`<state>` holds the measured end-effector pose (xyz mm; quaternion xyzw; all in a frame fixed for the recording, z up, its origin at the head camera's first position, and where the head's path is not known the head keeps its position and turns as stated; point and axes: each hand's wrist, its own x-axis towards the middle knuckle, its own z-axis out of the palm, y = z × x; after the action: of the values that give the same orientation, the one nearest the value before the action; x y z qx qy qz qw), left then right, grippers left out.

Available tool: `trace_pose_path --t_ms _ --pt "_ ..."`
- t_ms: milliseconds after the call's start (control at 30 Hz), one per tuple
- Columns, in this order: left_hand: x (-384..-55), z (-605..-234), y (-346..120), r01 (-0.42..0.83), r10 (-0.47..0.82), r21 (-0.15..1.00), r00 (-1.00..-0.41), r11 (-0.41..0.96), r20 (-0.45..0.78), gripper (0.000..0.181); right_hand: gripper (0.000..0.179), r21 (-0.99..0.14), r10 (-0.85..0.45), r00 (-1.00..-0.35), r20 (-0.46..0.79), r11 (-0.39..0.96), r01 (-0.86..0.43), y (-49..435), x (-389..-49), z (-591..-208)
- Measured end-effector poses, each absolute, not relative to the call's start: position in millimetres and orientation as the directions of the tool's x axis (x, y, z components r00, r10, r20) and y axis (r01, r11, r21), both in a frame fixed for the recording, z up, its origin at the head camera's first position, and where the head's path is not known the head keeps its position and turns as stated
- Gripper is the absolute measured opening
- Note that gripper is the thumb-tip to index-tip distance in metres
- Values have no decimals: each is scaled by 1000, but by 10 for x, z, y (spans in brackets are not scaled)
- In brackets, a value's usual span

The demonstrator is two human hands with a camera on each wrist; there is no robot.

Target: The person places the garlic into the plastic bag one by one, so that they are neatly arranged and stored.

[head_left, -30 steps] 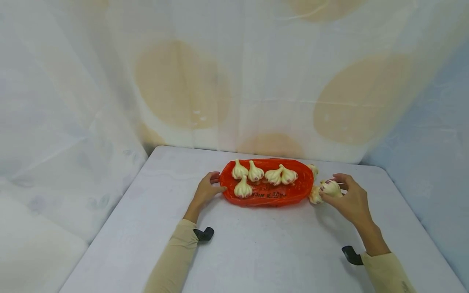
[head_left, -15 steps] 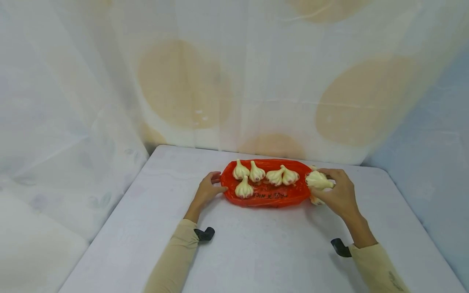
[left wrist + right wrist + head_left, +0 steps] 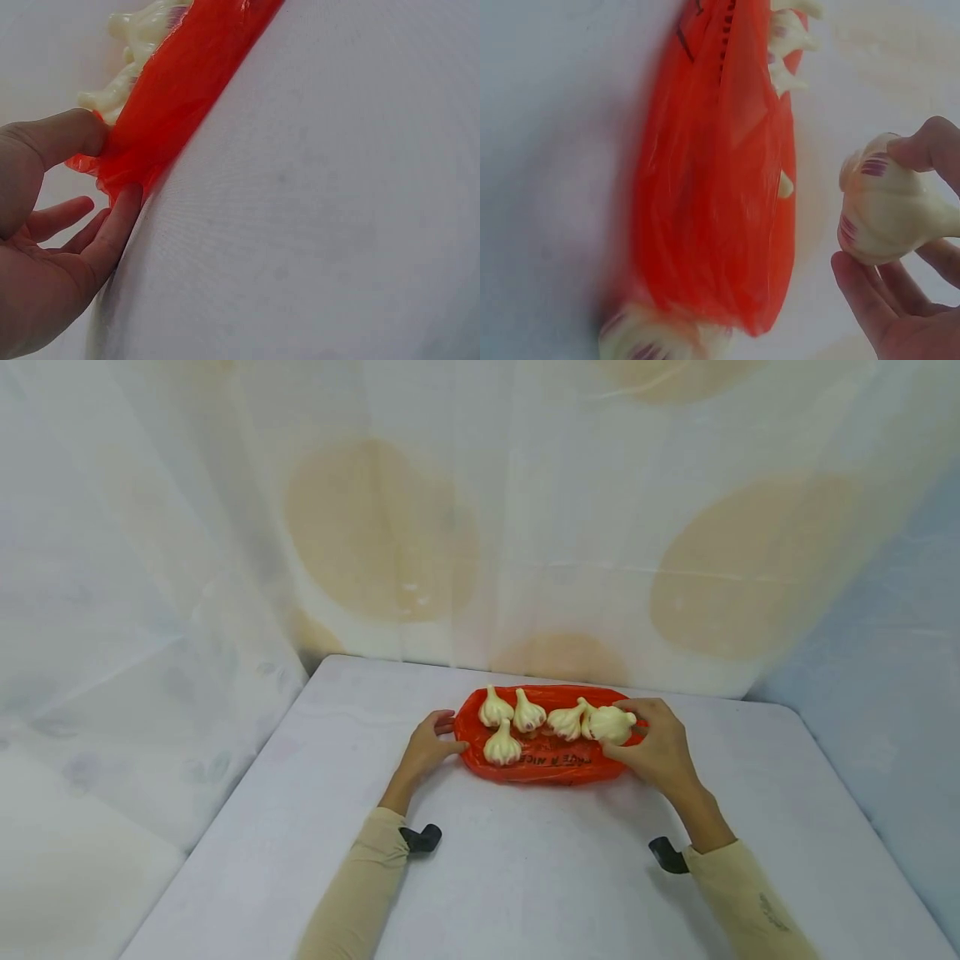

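Observation:
A red plastic bag (image 3: 543,771) with dark print lies spread into a low oval, and several garlic bulbs (image 3: 502,745) rest inside it. At its left end my left hand (image 3: 426,749) pinches the edge; the left wrist view shows the thumb over the red film (image 3: 172,97) and fingers below. My right hand (image 3: 660,753) holds another garlic bulb (image 3: 611,725) over the bag's right part. Seen by the right wrist camera, that bulb (image 3: 889,206) sits between thumb and fingertips, apart from the bag's side. In the head view it partly covers a bulb behind it.
Outside the bag's right end lies a loose garlic bulb (image 3: 656,334), which my right hand hides in the head view. The white table (image 3: 525,877) has a patterned curtain (image 3: 555,527) along its back edge.
My right hand has carried its garlic bulb leftward from beside the bag to over its right part, turning the stem to point right. My left hand has stayed at the bag's left end.

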<state>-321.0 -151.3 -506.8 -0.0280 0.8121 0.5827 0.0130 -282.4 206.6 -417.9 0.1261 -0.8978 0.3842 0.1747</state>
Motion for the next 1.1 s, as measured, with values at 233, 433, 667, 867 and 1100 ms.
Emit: trace_pose_path --t_ms 233,433,667,867,1100 --pt "-3203 -5057 -1518 -57 -26 944 -998 324 -51 65 54 -663 -154 -905 397 634 -399 1922 -2890 -4235" --pt "-3210 -5072 -1522 -54 -24 943 -999 327 -49 65 56 -676 -188 -910 369 618 -402 1776 -2927 -4283" --pt "-3209 -5073 -1518 -57 -24 944 -998 324 -52 64 57 -675 -221 -936 274 650 -350 1587 -2939 -4301" --pt "-3196 -5050 -1509 -46 -17 943 -999 330 -43 66 56 -653 -266 -934 237 669 -356 1482 -2967 -4384" --pt "-3183 -5029 -1482 -48 -22 941 -999 334 -43 65 61 -633 -273 -942 197 698 -335 1405 -2972 -4471"
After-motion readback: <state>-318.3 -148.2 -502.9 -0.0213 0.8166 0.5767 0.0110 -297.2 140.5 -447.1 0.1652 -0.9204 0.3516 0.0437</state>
